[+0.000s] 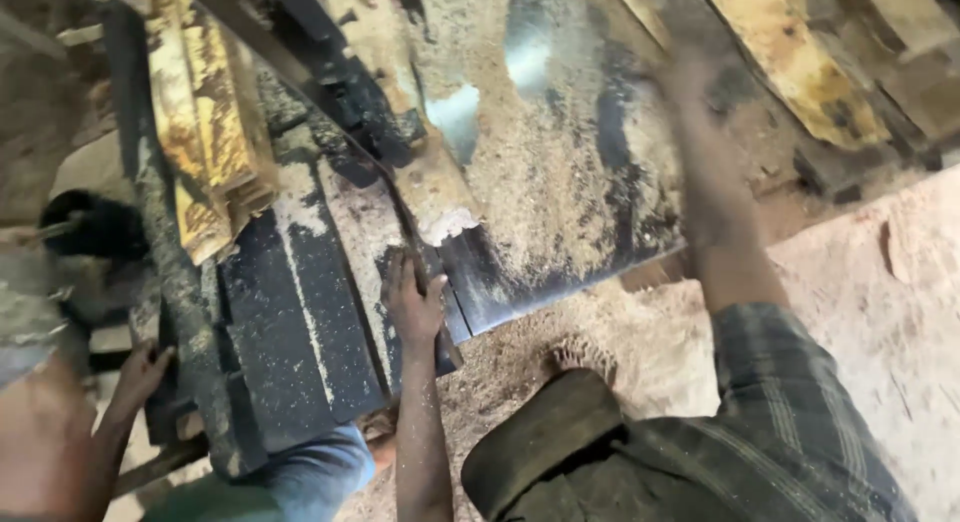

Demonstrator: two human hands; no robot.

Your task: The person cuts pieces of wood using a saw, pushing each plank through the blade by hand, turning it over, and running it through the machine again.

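Sawdust-coated metal table point(560, 182); left hand point(412, 302) grips its edge

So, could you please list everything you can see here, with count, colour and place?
Metal table: one, dark grey, sawdust-coated, centre.
Metal bar: one, black, slanting from top to centre.
Dark slabs: several, black, dusty, lower left.
Yellow planks: a stack, yellow-brown, upper left.
Plank: one, yellow, top right.
Sawdust: a heap, tan, on the ground below the table.
Other person's hand: one, lower left, on a slab's edge.
Left hand: at the bar's lower end, empty or not unclear.
Right hand: blurred, over the table.
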